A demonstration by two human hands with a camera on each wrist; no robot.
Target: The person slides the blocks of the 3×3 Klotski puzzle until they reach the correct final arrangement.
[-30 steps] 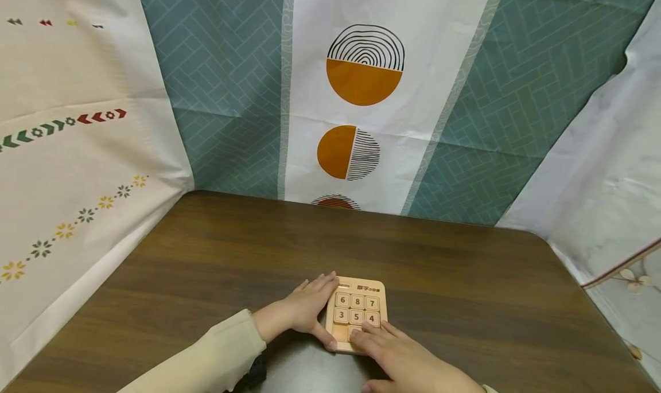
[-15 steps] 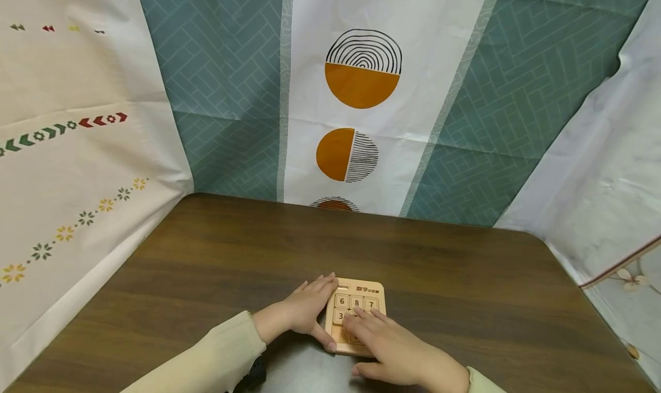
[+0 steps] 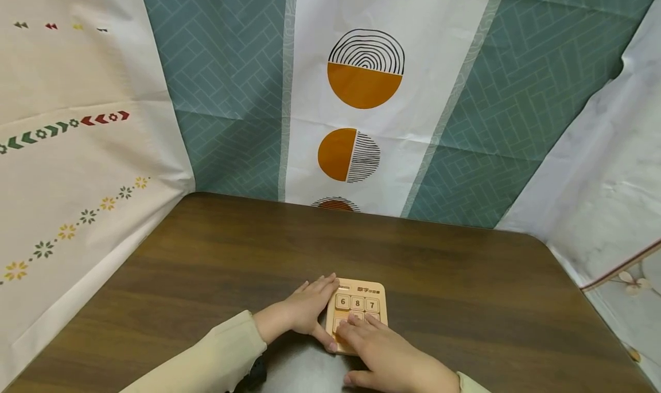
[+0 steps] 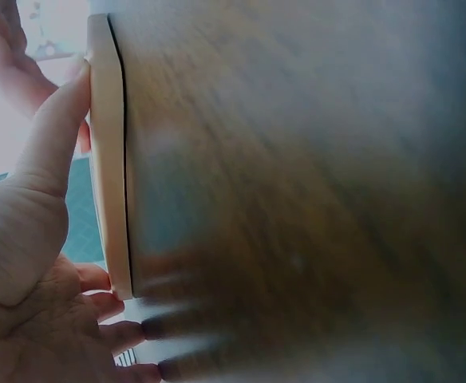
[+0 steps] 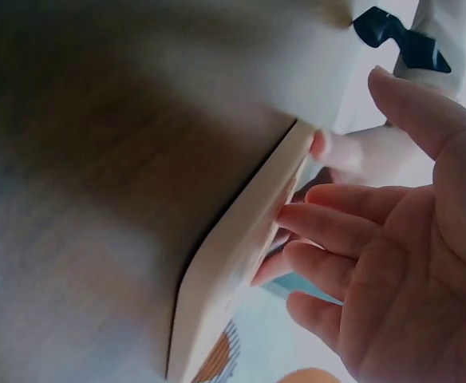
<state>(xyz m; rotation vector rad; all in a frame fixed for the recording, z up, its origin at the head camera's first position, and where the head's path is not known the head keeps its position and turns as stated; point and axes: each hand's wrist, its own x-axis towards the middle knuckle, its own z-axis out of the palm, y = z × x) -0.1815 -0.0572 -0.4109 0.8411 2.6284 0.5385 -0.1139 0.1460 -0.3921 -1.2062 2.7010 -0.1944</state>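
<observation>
A wooden number sliding puzzle (image 3: 356, 283) lies on the table; its top row of tiles reads 6, 8, 7. My left hand (image 3: 304, 308) spans and grips its left side, thumb at the lower left corner and fingertips at the upper left one. In the left wrist view the thumb runs along the puzzle's pale edge (image 4: 109, 167). My right hand (image 3: 389, 355) reaches over the lower rows, extended fingertips on the tiles, hiding much of them. A bare orange patch (image 3: 341, 315) shows below the 6. In the right wrist view the right thumb (image 5: 416, 108) is apart from the puzzle.
The dark wooden table (image 3: 248, 249) stretches around the puzzle. Behind it hangs a green and white patterned cloth (image 3: 227, 94), with pale cloths (image 3: 77, 175) at the sides. A black object (image 3: 255, 374) is at my left sleeve.
My right hand has moved up and left over the tiles from the bottom row. A left-column tile has slid toward me, baring orange where the 3 was. The left hand stays put.
</observation>
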